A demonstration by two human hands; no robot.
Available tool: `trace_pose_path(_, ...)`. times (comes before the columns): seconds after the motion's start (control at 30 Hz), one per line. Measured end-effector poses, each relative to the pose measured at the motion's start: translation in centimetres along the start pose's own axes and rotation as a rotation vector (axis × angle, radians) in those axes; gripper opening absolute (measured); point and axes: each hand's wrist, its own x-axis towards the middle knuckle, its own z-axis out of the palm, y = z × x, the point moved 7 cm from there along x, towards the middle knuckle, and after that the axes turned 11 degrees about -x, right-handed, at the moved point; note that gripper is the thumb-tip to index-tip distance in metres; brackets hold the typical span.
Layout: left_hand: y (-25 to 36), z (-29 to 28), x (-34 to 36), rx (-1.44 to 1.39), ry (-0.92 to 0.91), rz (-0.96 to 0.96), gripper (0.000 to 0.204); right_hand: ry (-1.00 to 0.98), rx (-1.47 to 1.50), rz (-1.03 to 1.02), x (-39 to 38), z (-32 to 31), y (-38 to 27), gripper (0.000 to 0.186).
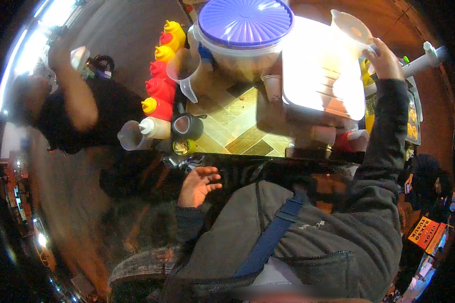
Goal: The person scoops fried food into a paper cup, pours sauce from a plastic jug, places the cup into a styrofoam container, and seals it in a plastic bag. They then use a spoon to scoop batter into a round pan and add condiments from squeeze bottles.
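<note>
My right hand (385, 59) reaches far out to the right, its fingers closed on the side of a translucent plastic jug (353, 31). The jug is over the far right corner of a brightly lit white plastic container (313, 76). What the jug contains, if anything, is lost in the glare. Near the front edge of the stall table (232, 118), my left hand (198, 188) is in front of my body, palm partly up. Its fingers are loosely bent and apart, with nothing in them. A dark grey cup (188, 126) and a small yellowish pot of thin sticks (183, 147) stand nearest to it.
A large tub with a purple lid (245, 20) stands at the back. Red and yellow squeeze bottles (160, 89) line the left side, near two clear jugs. A paper cup (272, 87) stands beside the white container. Another person in black (93, 111) is at the left.
</note>
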Motion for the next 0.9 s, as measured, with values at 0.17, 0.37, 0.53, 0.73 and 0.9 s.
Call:
trace_pose_path(0.17,0.9,2.1,2.6,0.655,0.100,0.056,0.025,-0.073,0.434,-0.216,-9.6,-6.6,-8.1,0.049)
trace_pose_path(0.37,4.2,4.3,4.2,0.983,0.020,0.158,0.025,-0.254,0.547,-0.381,-17.7,3.3,-24.0,0.060)
trace_pose_path(0.53,3.6,4.6,5.4,1.063,-0.038,0.041,0.029,-0.198,0.464,-0.290,-21.5,10.6,-27.9,0.065)
trace_pose_path(0.73,2.3,5.8,8.6,0.880,-0.152,-0.044,0.053,-0.083,0.566,-0.265,-23.7,9.3,-30.0,0.075)
trace_pose_path(0.9,-0.1,6.6,11.0,0.414,-0.173,-0.126,0.059,-0.197,0.492,-0.238,-24.1,8.3,-29.5,0.070)
